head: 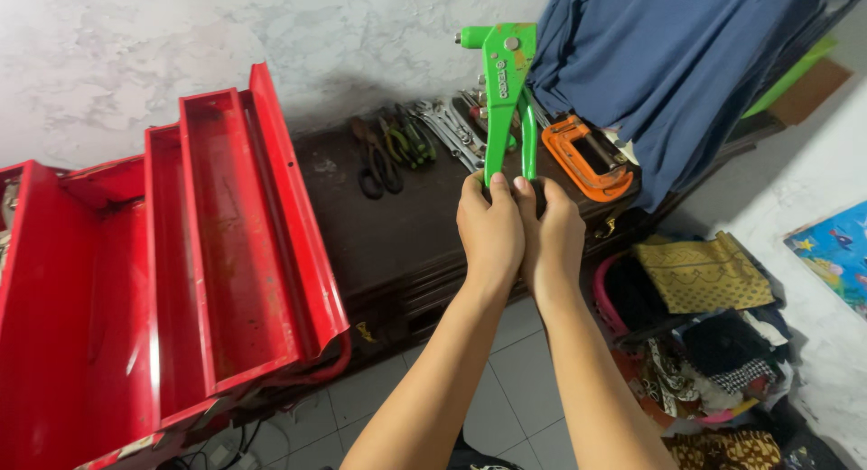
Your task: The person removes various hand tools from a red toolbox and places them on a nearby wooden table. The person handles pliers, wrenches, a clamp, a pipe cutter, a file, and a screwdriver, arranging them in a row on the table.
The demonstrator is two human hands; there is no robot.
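Standing upright — green rivet gun (502, 91); nose aimed left — both hands (519, 231) gripping.

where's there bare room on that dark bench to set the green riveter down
Bare patch: the dark bench top between the red toolbox and both hands, in front of the pliers. Crowded: the back edge, with pliers, wrenches, orange clamp and blue cloth.

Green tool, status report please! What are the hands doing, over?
Left hand and right hand both squeezing the green riveter handles, tool upright. Pliers and orange clamp lie behind. Nothing blocking.
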